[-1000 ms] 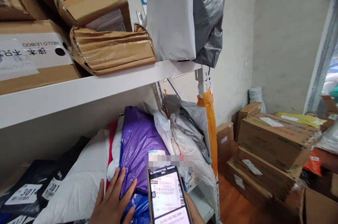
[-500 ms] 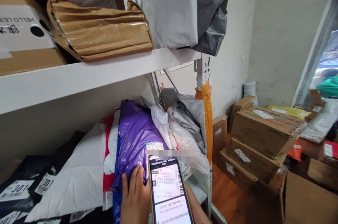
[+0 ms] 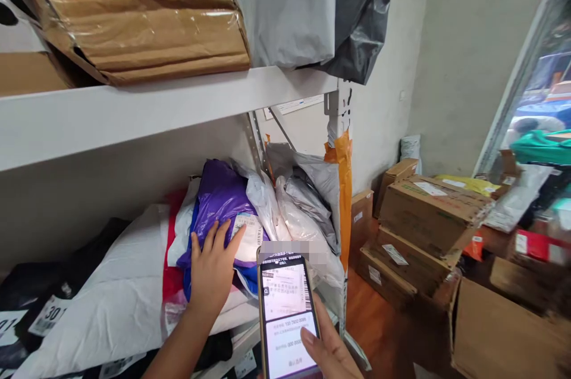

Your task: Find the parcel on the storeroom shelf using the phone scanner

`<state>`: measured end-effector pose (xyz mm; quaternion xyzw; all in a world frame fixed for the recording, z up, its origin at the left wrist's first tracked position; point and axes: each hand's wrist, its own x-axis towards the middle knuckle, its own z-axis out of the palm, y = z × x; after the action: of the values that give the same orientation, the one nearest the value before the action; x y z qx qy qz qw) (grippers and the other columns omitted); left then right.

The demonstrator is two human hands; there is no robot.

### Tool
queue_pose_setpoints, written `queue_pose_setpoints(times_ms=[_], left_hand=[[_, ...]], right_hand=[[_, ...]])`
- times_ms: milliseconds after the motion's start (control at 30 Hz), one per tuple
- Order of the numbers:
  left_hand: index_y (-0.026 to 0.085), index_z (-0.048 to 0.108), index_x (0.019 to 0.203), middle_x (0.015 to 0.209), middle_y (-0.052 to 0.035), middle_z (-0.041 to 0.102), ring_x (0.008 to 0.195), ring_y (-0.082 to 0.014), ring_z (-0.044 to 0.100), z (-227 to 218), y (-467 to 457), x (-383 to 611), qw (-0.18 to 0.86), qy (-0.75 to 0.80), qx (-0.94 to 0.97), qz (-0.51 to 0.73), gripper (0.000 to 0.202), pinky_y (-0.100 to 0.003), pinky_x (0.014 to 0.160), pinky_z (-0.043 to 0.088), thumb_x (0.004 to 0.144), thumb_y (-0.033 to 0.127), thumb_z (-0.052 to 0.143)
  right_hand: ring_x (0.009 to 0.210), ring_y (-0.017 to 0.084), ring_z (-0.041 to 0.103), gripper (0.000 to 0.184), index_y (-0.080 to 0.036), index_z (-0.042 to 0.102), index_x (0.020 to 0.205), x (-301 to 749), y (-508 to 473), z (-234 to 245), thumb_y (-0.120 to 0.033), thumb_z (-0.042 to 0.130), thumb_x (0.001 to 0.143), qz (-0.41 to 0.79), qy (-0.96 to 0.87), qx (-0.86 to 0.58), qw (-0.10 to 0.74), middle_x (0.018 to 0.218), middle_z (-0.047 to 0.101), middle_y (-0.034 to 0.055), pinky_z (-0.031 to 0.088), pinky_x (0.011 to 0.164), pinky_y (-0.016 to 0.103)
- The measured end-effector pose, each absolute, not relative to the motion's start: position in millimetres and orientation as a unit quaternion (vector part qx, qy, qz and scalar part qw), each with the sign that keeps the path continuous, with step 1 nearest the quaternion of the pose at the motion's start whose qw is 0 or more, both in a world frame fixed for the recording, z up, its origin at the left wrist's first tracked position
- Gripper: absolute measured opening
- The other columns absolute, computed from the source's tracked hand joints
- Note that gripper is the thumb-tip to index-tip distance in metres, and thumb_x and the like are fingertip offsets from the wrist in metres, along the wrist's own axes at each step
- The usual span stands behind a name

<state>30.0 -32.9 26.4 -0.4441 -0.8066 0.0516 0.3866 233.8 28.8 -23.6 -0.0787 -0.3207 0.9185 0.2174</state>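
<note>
My left hand (image 3: 213, 263) lies with spread fingers on a purple plastic mailing bag (image 3: 222, 187), its fingertips beside the white shipping label (image 3: 248, 234). Held in my right hand (image 3: 330, 340) is a smartphone (image 3: 288, 301). Its lit screen shows a photo of a label with numbers below, and my right thumb is over the screen. Blue plastic shows under the purple bag. To the left of it lean a red bag (image 3: 172, 248) and a large white mailing bag (image 3: 120, 284). Grey and whitish bags (image 3: 307, 212) stand to its right.
A white shelf beam (image 3: 178, 99) crosses overhead, carrying a crumpled brown carton (image 3: 147, 22) and grey bags (image 3: 289, 10). Orange tape (image 3: 344, 182) wraps the rack post. Black parcels (image 3: 27, 278) lie lower left; cardboard boxes (image 3: 432, 206) are stacked on the floor at right.
My left hand has moved up from the bag's lower part to beside its label, fingers spreading. The purple bag sits lower and bent over. My right thumb has come over the phone screen.
</note>
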Motion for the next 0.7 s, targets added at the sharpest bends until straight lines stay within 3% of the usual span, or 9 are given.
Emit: queue_pose_setpoints(times_ms=[133,233,333,433,567,700], left_hand=[[0.03,0.053,0.137,0.136,-0.014,0.058,0.122,-0.036,0.055,11,-35,29,0.387,-0.8,-0.453,0.071,0.062,-0.058,0.098,0.047,0.084,-0.002,0.044],[0.031,0.053,0.136,0.139,-0.0173,0.055,0.12,-0.0371,0.057,-8,-47,37,0.408,-0.786,-0.459,0.068,0.065,-0.051,0.094,0.051,0.081,-0.004,0.049],[0.032,0.054,0.136,0.138,-0.0198,0.055,0.118,-0.0367,0.058,-25,-59,45,0.421,-0.781,-0.457,0.065,0.064,-0.05,0.092,0.053,0.081,-0.002,0.052],[0.029,0.055,0.136,0.139,-0.021,0.052,0.119,-0.0363,0.057,-37,-68,52,0.417,-0.79,-0.448,0.038,0.063,-0.05,0.092,0.053,0.08,0.0,0.055],[0.024,0.055,0.136,0.141,-0.0215,0.048,0.123,-0.035,0.053,-45,-73,60,0.405,-0.799,-0.445,0.004,0.06,-0.052,0.096,0.05,0.08,0.003,0.057],[0.022,0.057,0.133,0.141,-0.0221,0.047,0.12,-0.0351,0.054,-46,-76,63,0.41,-0.793,-0.451,-0.005,0.057,-0.052,0.092,0.053,0.078,0.005,0.057]], right_hand=[[0.097,0.029,0.071,0.091,-0.035,0.026,0.146,227,29,-32,-0.054,0.078,0.073,0.928,-0.286,-0.102,0.217,0.119,0.07,0.0041,0.061,0.073,0.041],[0.094,0.027,0.072,0.085,-0.031,0.034,0.144,226,31,-38,-0.051,0.078,0.074,0.925,-0.302,-0.091,0.212,0.113,0.073,0.0038,0.059,0.071,0.035],[0.087,0.022,0.074,0.081,-0.032,0.047,0.137,228,34,-41,-0.035,0.086,0.066,0.928,-0.312,-0.049,0.198,0.107,0.076,-0.0005,0.055,0.068,0.027],[0.09,0.018,0.073,0.082,-0.031,0.044,0.14,230,33,-41,-0.022,0.081,0.067,0.934,-0.289,-0.009,0.209,0.11,0.075,-0.0017,0.053,0.074,0.024],[0.086,0.022,0.073,0.089,-0.032,0.037,0.143,233,31,-43,-0.024,0.081,0.067,0.936,-0.293,0.033,0.193,0.115,0.072,0.0027,0.055,0.076,0.032],[0.111,0.031,0.065,0.096,-0.034,0.037,0.143,231,29,-53,-0.039,0.088,0.062,0.925,-0.328,0.017,0.191,0.135,0.06,0.0065,0.053,0.089,0.044]])
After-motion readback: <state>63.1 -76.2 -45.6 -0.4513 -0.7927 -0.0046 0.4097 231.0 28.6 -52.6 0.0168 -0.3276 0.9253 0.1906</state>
